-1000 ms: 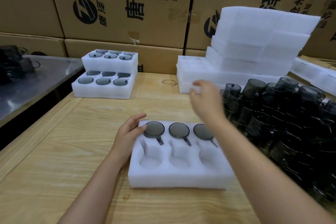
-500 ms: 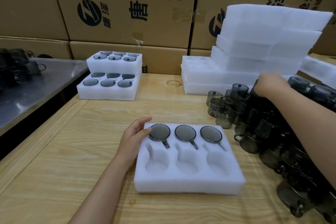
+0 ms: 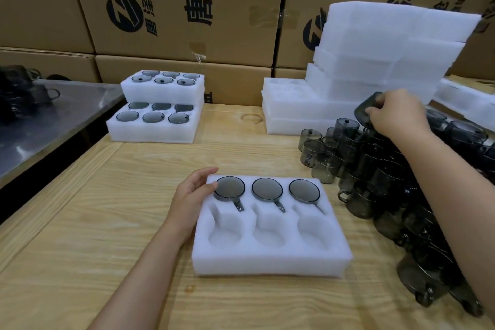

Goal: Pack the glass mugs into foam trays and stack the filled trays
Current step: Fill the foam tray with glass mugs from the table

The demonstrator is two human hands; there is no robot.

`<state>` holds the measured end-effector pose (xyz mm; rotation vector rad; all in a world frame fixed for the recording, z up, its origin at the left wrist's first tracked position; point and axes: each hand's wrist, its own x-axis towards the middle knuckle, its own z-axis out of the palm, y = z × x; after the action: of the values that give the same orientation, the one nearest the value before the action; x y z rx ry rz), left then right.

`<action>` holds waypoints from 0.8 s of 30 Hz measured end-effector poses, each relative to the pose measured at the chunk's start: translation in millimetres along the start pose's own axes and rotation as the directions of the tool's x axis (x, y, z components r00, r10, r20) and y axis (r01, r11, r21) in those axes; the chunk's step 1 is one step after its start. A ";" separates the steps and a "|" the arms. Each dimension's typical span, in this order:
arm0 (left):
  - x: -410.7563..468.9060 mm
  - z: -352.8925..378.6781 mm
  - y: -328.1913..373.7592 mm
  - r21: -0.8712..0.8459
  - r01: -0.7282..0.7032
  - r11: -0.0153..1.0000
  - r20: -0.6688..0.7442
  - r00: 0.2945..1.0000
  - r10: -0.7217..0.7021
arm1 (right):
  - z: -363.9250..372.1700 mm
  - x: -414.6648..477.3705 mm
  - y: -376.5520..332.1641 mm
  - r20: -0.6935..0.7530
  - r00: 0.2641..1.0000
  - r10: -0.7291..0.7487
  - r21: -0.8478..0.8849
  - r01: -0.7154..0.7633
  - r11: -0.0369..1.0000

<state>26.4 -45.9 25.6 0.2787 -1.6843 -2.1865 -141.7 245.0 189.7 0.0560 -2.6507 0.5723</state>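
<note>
A white foam tray (image 3: 270, 254) lies on the wooden table in front of me. Its far row holds three smoky glass mugs (image 3: 267, 189); its three near pockets are bare. My left hand (image 3: 191, 195) rests against the tray's left edge, fingertips touching the leftmost mug. At the right, my right hand (image 3: 396, 112) grips a dark glass mug (image 3: 364, 108), tilted and lifted above the pile of loose mugs (image 3: 375, 169).
Two filled trays (image 3: 158, 107) are stacked at the far left of the table. Bare foam trays (image 3: 375, 61) are piled at the back right. Cardboard boxes (image 3: 187, 8) wall the rear. A metal table (image 3: 40, 120) stands to the left.
My right hand swung from above the tray out to the mug pile at the right and took hold of a mug, now lifted. My left hand stayed on the tray.
</note>
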 end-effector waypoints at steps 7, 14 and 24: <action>-0.6 0.1 1.3 0.019 0.000 1.000 -0.011 1.000 0.000 | -8.0 -99.8 -28.4 0.015 0.993 -0.115 0.320 0.104 0.942; -18.1 10.0 32.3 0.312 -0.305 0.900 0.016 0.949 0.316 | 11.8 -154.0 -29.6 0.199 0.918 -0.343 0.513 0.201 0.835; -43.7 74.4 49.6 0.369 -0.348 0.862 0.476 0.867 0.146 | 11.8 -162.2 -24.1 0.125 0.793 -0.597 0.600 0.419 0.682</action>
<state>47.0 26.8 90.4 -0.3385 -2.3112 -1.7240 4.0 210.3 122.0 1.1247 -2.4674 1.1666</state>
